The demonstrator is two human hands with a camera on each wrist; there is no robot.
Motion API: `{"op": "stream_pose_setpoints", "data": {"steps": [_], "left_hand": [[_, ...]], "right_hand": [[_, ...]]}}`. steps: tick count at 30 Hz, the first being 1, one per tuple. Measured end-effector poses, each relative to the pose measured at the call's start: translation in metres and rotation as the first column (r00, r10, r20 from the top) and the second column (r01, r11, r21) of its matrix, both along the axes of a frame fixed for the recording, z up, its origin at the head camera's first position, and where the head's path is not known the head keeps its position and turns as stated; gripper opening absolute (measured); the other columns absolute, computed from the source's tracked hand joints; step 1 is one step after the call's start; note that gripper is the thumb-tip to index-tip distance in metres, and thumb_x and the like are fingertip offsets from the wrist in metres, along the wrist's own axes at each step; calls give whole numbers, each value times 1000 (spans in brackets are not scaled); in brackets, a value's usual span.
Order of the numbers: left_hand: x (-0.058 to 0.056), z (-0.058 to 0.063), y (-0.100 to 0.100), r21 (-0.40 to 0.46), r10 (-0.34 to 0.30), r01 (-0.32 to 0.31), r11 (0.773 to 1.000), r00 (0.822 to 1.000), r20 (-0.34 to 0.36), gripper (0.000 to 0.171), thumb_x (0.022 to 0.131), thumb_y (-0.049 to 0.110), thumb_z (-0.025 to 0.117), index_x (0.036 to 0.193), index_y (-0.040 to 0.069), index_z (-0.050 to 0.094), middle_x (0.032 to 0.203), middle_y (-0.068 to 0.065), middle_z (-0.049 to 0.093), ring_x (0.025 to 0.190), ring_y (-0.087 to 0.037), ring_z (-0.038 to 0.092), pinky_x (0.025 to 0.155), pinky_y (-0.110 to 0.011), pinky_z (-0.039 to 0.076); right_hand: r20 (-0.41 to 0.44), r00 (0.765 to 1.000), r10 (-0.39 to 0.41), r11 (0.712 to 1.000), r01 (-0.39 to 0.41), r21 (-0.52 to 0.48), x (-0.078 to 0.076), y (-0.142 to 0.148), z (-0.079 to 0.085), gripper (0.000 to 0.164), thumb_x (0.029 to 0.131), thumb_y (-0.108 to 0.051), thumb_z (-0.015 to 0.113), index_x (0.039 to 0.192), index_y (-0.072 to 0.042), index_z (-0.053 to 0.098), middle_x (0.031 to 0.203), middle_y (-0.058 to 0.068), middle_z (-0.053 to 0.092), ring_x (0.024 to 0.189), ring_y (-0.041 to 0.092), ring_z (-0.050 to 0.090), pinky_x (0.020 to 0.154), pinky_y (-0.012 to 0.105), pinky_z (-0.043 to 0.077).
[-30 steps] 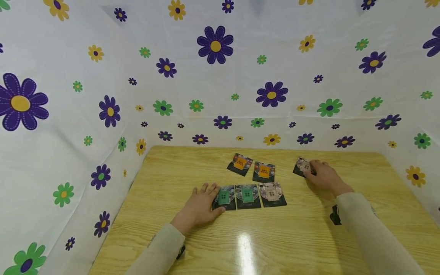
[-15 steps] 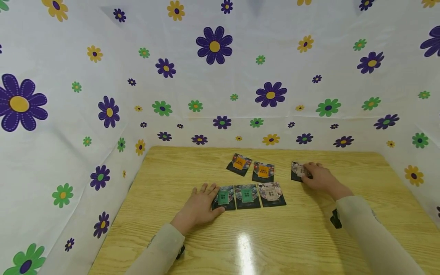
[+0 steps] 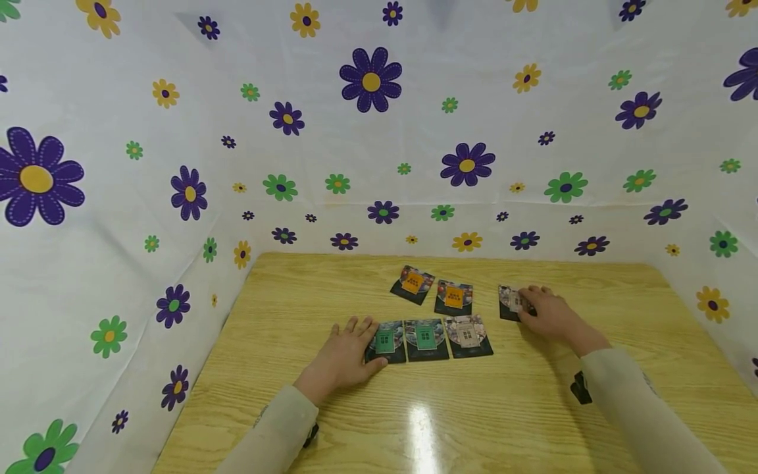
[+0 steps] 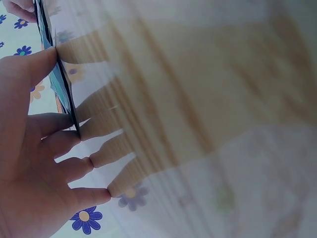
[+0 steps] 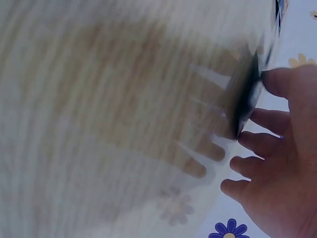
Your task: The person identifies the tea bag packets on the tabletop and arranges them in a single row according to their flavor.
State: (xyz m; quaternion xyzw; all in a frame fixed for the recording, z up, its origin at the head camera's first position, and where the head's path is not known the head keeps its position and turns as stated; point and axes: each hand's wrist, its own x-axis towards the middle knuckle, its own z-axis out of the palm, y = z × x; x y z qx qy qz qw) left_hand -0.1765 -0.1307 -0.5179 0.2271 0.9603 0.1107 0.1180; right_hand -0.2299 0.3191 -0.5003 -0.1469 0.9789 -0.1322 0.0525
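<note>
Flat square dark sachets with printed fronts lie on the wooden table. My right hand (image 3: 551, 313) grips a beige-labelled sachet (image 3: 508, 301) by its right side, thumb and fingers at its edges; part of it is hidden under the fingers. In the right wrist view the same sachet (image 5: 246, 96) sits between thumb and fingertips. With fingers spread fairly straight, my left hand (image 3: 343, 355) rests against the leftmost green-labelled sachet (image 3: 387, 342). Beside that are another green-labelled sachet (image 3: 426, 340) and a beige-labelled sachet (image 3: 469, 336), in one row.
Behind the row lie two orange-labelled sachets, one tilted (image 3: 412, 284) and one nearly straight (image 3: 454, 297). The wooden table (image 3: 474, 408) is glossy. A white flower-printed sheet (image 3: 331, 145) walls it in at the back and sides.
My right hand has drawn its beige-labelled sachet slightly left and nearer to me, turning it straighter. My left hand and the other sachets have stayed put.
</note>
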Motion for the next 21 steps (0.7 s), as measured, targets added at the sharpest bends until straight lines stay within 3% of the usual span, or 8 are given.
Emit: {"op": "stream_pose_setpoints", "data": {"steps": [6, 21], "left_hand": [[0, 2, 1, 4, 2, -2, 1000, 1000, 0, 83, 104, 63, 52, 168, 14, 31, 174, -10, 30, 161, -43, 26, 124, -71, 26], [0, 1, 1, -9, -4, 3, 1000, 1000, -9, 83, 105, 64, 51, 168, 13, 31, 174, -10, 30, 161, -43, 26, 124, -71, 27]], "right_hand": [[-5, 1000, -9, 1000, 9, 6, 3, -3, -1, 58, 111, -33, 53, 147, 13, 50, 147, 44, 48, 137, 70, 39, 109, 79, 36], [-14, 1000, 16, 1000, -16, 6, 14, -7, 0, 55, 109, -29, 58, 147, 11, 52, 147, 41, 50, 138, 70, 38, 109, 82, 33]]}}
